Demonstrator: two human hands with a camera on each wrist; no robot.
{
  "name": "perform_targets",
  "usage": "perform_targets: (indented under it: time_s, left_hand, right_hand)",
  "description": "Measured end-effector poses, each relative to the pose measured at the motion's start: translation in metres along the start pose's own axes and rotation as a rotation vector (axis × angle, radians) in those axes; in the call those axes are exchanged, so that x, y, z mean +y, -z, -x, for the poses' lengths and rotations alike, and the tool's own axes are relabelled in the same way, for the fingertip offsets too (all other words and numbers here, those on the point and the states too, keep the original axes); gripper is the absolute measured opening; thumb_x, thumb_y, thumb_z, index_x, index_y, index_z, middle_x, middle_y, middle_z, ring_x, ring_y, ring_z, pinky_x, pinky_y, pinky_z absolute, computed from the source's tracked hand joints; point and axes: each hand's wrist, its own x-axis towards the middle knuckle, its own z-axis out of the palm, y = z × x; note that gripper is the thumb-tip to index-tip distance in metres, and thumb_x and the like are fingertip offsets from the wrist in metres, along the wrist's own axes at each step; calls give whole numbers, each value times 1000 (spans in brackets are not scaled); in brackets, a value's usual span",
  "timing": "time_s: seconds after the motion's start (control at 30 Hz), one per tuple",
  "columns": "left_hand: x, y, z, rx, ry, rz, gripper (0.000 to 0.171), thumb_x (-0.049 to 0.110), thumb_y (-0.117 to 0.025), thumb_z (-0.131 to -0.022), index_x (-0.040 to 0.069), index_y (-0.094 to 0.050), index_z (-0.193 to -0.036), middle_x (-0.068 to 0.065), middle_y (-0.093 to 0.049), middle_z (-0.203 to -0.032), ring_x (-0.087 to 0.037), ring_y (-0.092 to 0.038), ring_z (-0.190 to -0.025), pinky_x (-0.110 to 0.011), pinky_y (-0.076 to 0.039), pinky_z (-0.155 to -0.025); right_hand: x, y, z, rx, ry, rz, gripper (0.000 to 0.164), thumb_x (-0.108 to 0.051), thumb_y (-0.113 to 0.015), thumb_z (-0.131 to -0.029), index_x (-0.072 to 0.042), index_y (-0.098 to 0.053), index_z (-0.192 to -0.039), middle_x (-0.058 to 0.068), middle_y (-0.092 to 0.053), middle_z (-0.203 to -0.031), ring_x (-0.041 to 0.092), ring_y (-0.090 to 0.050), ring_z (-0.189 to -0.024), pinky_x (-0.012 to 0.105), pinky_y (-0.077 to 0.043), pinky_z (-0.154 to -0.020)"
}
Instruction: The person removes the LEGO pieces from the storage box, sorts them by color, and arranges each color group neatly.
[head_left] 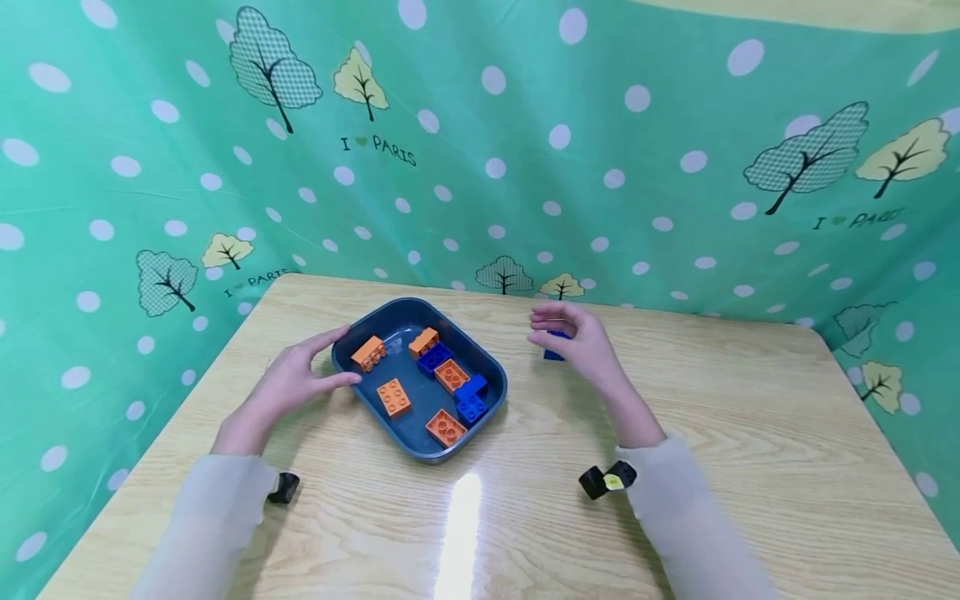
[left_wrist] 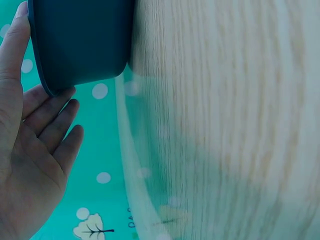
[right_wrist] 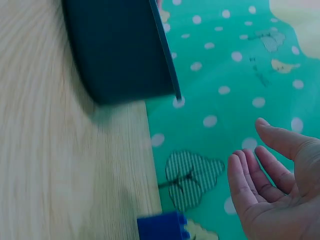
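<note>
In the head view, a dark blue tray with rounded corners stands on the table. It holds several orange bricks and blue bricks, some on their sides or studs down. My left hand spans the tray's left corner, thumb and fingers touching the rim, fairly straight. My right hand hovers over a single blue brick right of the tray, partly hiding it. The right wrist view shows that brick apart from the loosely bent fingers, with nothing held in the right hand.
The light wood table ends at the back against a green dotted cloth. Black devices sit at both wrists, the right one with a yellow label. A bright reflection lies on the wood in front of the tray.
</note>
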Motion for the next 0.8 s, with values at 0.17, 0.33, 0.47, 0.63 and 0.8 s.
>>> perform_targets:
  time_s: [0.17,0.33,0.47,0.63,0.8]
  left_hand:
    - [-2,0,0,2,-1,-3,91,54,-74,-84,15,-33,-157,-26,-36,-157,-50,-41,-138,-66,-34,-114]
    - [-2,0,0,4,2,-3,91,53,-74,-84,15,-34,-156,-25,-36,-157,-49,-36,-142,-65,-33,-115]
    - [-1,1,-2,7,2,4,91,53,-75,-84,16,-34,-156,-24,-36,-158,-49,-35,-143,-65,-33,-116]
    - [-1,2,-5,5,1,11,91,51,-75,-84,16,-34,-157,-22,-35,-159,-49,-34,-144,-64,-32,-117]
    - [-3,0,0,8,-4,9,91,51,-76,-84,14,-35,-156,-24,-36,-158,-50,-33,-144,-65,-31,-117]
  right_hand:
    - [-6,-23,-5,-52,-2,-44,43,-6,-71,-91,2,-59,-130,23,-63,-130,36,-63,-120,18,-58,-90]
    - [-12,-46,-8,-101,-23,-58,41,-7,-70,-92,0,-59,-130,20,-64,-131,33,-64,-120,30,-58,-97]
    - [-16,-62,-11,-127,-20,-37,38,-9,-70,-92,-3,-61,-129,17,-65,-130,30,-65,-119,36,-57,-100]
    - [-24,-82,-16,-178,-28,3,39,-11,-70,-93,-2,-60,-130,14,-64,-133,29,-65,-120,36,-57,-100]
    - [-24,-105,-17,-265,-71,11,43,-12,-69,-94,-2,-57,-134,15,-59,-139,29,-61,-127,36,-57,-101]
